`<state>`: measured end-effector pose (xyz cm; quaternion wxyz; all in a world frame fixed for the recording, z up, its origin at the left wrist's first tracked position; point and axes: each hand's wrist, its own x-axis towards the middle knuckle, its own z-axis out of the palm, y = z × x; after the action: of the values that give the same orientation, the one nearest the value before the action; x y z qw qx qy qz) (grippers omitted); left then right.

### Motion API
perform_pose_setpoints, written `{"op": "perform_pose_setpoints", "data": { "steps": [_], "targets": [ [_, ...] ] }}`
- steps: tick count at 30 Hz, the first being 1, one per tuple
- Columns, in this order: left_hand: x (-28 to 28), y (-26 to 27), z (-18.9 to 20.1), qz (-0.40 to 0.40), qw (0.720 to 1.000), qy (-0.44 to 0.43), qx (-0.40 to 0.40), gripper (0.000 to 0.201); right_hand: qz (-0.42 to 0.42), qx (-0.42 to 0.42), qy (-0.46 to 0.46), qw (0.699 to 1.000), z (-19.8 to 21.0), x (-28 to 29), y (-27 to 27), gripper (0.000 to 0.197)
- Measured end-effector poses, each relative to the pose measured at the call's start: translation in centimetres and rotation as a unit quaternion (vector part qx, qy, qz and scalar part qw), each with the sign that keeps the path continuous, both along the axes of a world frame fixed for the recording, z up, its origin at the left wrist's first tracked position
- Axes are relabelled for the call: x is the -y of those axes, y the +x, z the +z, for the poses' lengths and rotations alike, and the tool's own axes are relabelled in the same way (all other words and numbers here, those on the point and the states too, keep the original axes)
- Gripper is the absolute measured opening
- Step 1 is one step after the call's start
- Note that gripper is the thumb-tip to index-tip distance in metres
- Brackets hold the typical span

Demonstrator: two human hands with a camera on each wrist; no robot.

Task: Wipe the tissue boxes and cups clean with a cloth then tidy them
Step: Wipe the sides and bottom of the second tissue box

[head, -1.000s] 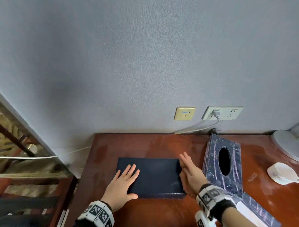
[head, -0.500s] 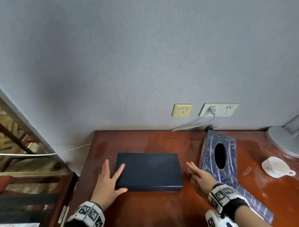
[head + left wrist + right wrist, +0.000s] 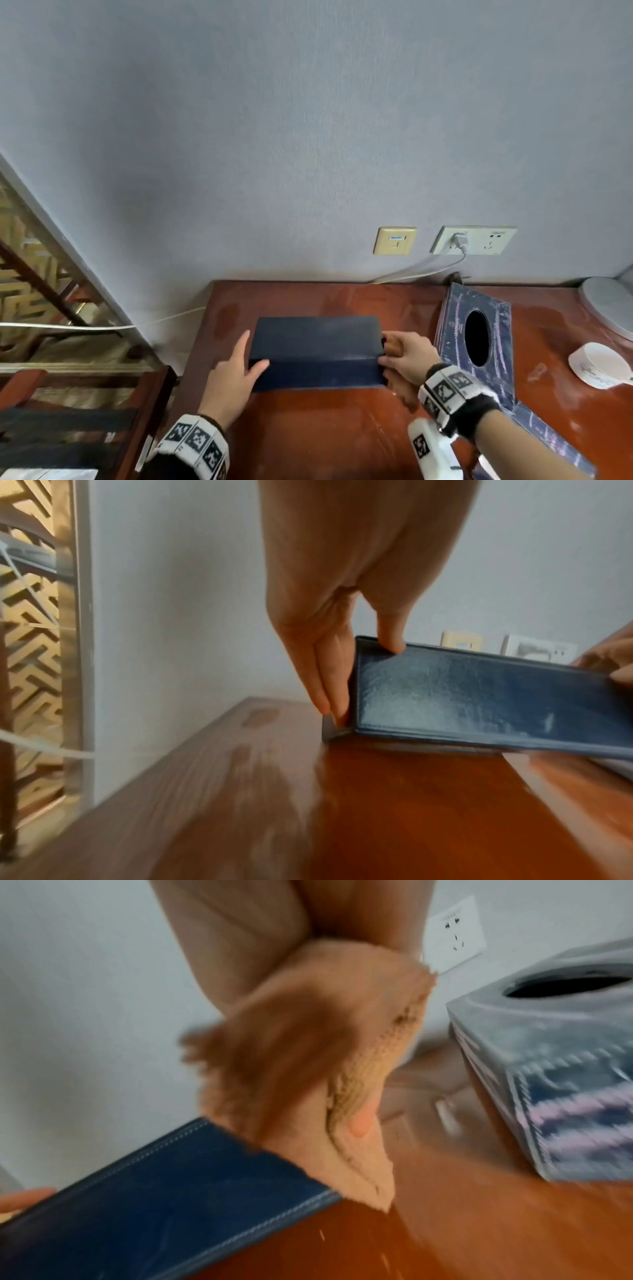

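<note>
A dark blue tissue box [image 3: 315, 346] stands tipped up on the wooden table [image 3: 325, 438], its dusty face [image 3: 479, 696] turned toward me. My left hand [image 3: 236, 370] grips its left end, with the thumb [image 3: 390, 639] on the upper edge and the fingers [image 3: 329, 685] down the end. My right hand [image 3: 404, 356] holds an orange cloth [image 3: 291, 1056] and presses it against the box's right end [image 3: 171, 1191]. A patterned tissue box [image 3: 479, 342] with an oval hole stands just right of that hand. Further right, a white cup [image 3: 599, 366] lies on its side.
A round white lamp base [image 3: 609, 305] sits at the table's far right. Wall sockets [image 3: 474, 240] with a plugged cable are above the back edge. Left of the table's edge stands a dark wooden frame [image 3: 68, 411], lower down.
The dark blue box lay flat, with my left palm on its top and then both hands beside its ends. Both hands now grip the ends and the box is tipped up.
</note>
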<state>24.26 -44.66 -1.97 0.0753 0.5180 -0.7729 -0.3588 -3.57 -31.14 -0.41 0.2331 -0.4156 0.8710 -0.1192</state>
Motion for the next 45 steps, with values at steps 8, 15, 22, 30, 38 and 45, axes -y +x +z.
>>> {"op": "perform_pose_setpoints", "data": {
  "steps": [8, 15, 22, 30, 38, 45],
  "targets": [
    [2.2, -0.6, 4.8, -0.022, 0.993, -0.102, 0.056, 0.103, 0.009, 0.047, -0.028, 0.998, 4.2, 2.0, -2.4, 0.039],
    [3.5, -0.7, 4.5, -0.061, 0.99, -0.086, 0.09, 0.095, 0.042, 0.054, -0.006, 0.998, 4.9, 2.1, -1.4, 0.061],
    [4.0, -1.0, 1.4, -0.096, 0.995, 0.009, -0.006, 0.089, 0.064, 0.06, 0.014, 0.996, 3.1, 1.5, -0.5, 0.083],
    [4.5, -4.1, 0.7, 0.005, 1.0, 0.008, -0.024, 0.08, -0.077, 0.092, -0.143, 0.982, 1.9, 2.4, -0.6, 0.061],
    [4.0, -3.9, -2.1, 0.05, 0.987, 0.096, -0.116, 0.073, -0.202, 0.182, -0.236, 0.933, -0.3, 3.3, -0.4, 0.062],
    [4.8, -4.6, -3.3, 0.08, 0.971, 0.16, -0.158, 0.071, -0.167, 0.111, -0.274, 0.941, -1.6, 5.2, 0.3, 0.061]
  ]
}}
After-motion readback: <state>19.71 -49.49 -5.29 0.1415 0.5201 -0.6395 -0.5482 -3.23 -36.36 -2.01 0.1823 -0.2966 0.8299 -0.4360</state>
